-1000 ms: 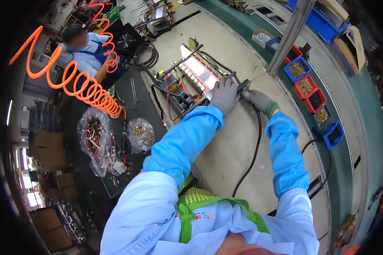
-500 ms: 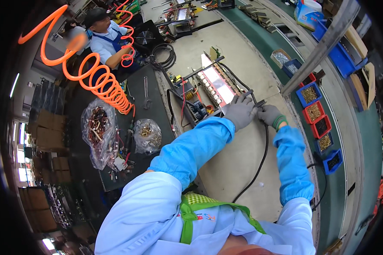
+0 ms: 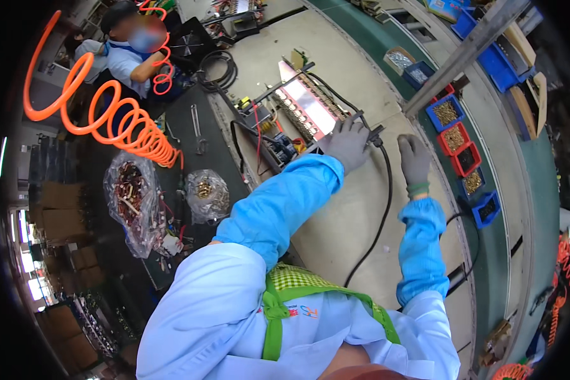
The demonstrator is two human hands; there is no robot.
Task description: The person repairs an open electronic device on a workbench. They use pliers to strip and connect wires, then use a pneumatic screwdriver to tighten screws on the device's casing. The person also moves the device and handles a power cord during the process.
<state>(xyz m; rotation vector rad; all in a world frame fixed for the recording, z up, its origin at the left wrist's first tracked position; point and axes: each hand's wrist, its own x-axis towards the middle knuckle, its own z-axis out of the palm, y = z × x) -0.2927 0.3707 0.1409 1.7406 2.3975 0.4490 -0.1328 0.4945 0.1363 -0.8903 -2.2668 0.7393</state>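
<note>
A long circuit assembly [image 3: 308,106] with a pale reflective strip, rows of small parts and black end bars lies on the pale bench. At its near end, my gloved left hand [image 3: 348,149] grips the edge, its fingers over the corner and its thumb hidden. A black connector [image 3: 376,135] sits at that corner beside my left fingers, and a thick black cable [image 3: 386,209] runs from it toward my body. To the right of the cable, my gloved right hand [image 3: 415,161] is off the assembly, fingers loosely extended, with nothing visible in it.
Red and blue bins of small fasteners [image 3: 453,138] line the right side beside a metal post [image 3: 468,57]. To the left are a wrench [image 3: 197,130], plastic bags of parts [image 3: 208,195] and an orange coiled hose [image 3: 126,126]. A co-worker [image 3: 130,60] stands at the far left.
My right hand has left the connector and moved right, away from the cable. My left hand stays at the assembly's near end. The whole view has shifted slightly.
</note>
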